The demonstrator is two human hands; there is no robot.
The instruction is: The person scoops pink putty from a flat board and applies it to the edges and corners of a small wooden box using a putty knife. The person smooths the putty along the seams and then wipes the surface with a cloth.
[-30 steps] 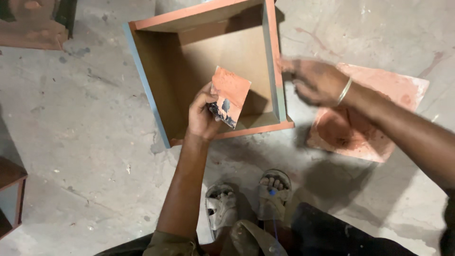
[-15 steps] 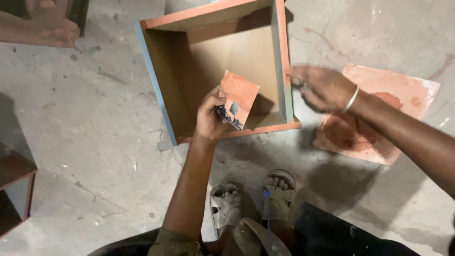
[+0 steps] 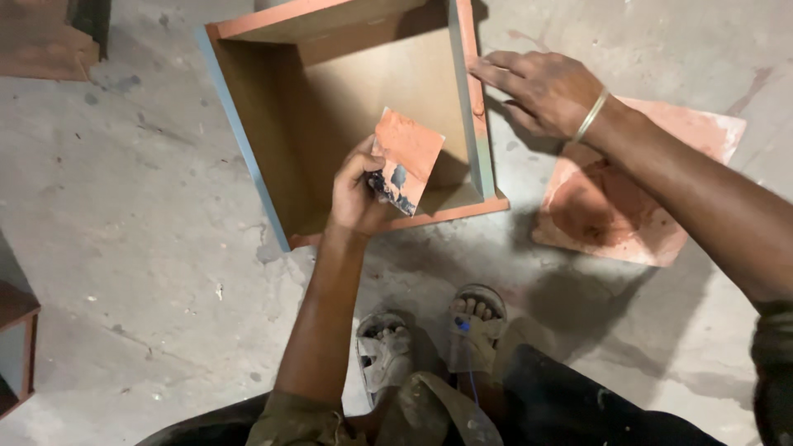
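Open wooden box (image 3: 330, 107), square, lying on a grey concrete floor (image 3: 140, 248) with its open face up; inner walls and bottom of plain brown board, edges coated reddish-orange, outer left and right sides painted pale blue; nothing lies inside it. Left hand (image 3: 357, 192), held above the box's near edge: grip closed on a small square sheet of abrasive paper (image 3: 406, 158), orange-pink, matte, tilted like a diamond, its lower corner smeared with dark blue-black residue. Right hand (image 3: 541, 89), wearing a thin metal bangle (image 3: 591, 116) at the wrist: fingers extended and flat, grip open and holding nothing, fingertips touching the top of the box's right wall near its far end. Flat sheet (image 3: 652, 206), roughly square, on the floor just beside the box to the right, dusted reddish-orange with a darker round stain near its middle; the right forearm crosses above it. Two worn sandals (image 3: 429, 343), grey and dusty, on the person's feet near the box's near edge. Parts of other wooden pieces: one reddish-brown at the upper left corner (image 3: 49, 41), one at the left edge (image 3: 16, 347) with a red rim. Floor rough, cracked, speckled with debris.
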